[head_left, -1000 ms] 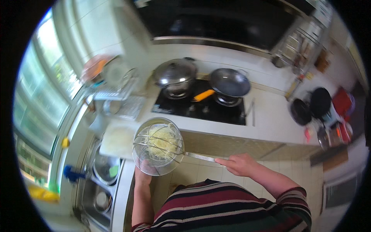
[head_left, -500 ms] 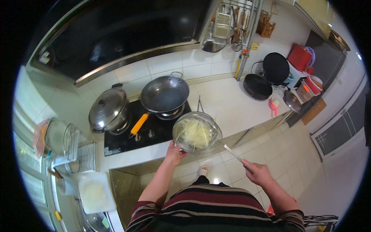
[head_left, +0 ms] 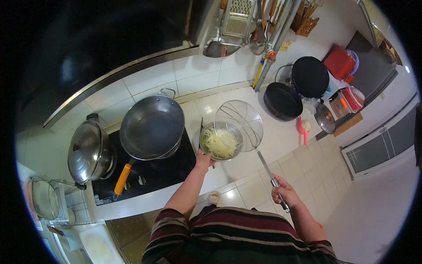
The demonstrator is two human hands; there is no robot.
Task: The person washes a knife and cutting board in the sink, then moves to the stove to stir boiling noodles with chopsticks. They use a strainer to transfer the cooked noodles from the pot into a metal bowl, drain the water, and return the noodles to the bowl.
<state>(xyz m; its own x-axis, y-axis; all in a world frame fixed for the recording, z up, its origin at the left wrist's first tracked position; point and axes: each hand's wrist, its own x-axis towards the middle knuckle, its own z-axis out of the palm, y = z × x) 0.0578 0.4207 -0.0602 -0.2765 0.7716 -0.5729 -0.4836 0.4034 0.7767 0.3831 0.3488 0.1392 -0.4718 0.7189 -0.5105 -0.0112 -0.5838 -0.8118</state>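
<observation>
My left hand (head_left: 203,161) grips the near left rim of a metal bowl (head_left: 227,159), which is over the counter just right of the hob. Pale thin shreds (head_left: 213,145), like shredded potato, fill it. My right hand (head_left: 284,192) is closed round the handle of a wire mesh strainer (head_left: 244,115). The strainer's round basket is raised above the bowl's right side and partly hides the shreds behind its mesh. No food shows in the basket. A thin dark stick (head_left: 201,125) pokes out beside the bowl's left edge.
On the black hob (head_left: 145,176) stand a wok (head_left: 151,125) with an orange handle and a lidded steel pot (head_left: 85,149). A black pan (head_left: 283,101) and a pink scoop (head_left: 303,127) lie farther right on the counter. Utensils, including a grater (head_left: 238,20), hang above.
The strainer has lifted off the bowl, tilting up to the right, and the shreds now lie in the bowl beneath. The bowl has moved over the counter. My view has shifted right.
</observation>
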